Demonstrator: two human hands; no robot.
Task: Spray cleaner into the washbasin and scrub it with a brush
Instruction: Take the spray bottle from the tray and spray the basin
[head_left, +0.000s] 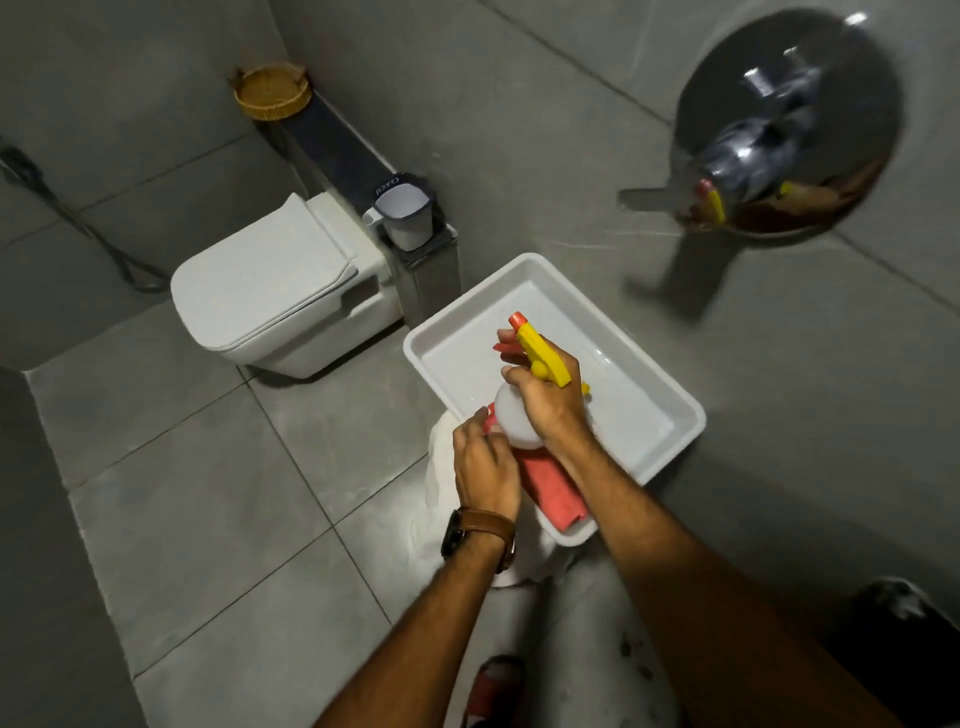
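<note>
A white rectangular washbasin (670, 400) sits on a white pedestal against the grey wall. Over its near-left part my right hand (548, 400) grips a white spray bottle (514, 421) with a yellow trigger head and an orange nozzle pointing away over the basin. My left hand (485, 467) rests at the basin's near rim, fingers closed on a pink-red cloth (553, 491) that lies partly under the bottle. A brown-strapped watch is on my left wrist. No brush is visible.
A white toilet (270, 291) with its lid down stands to the left. On the dark ledge behind it are a grey-white cup (402, 208) and a wicker basket (272, 91). A chrome wall tap (779, 145) juts out above the basin. A hose hangs far left.
</note>
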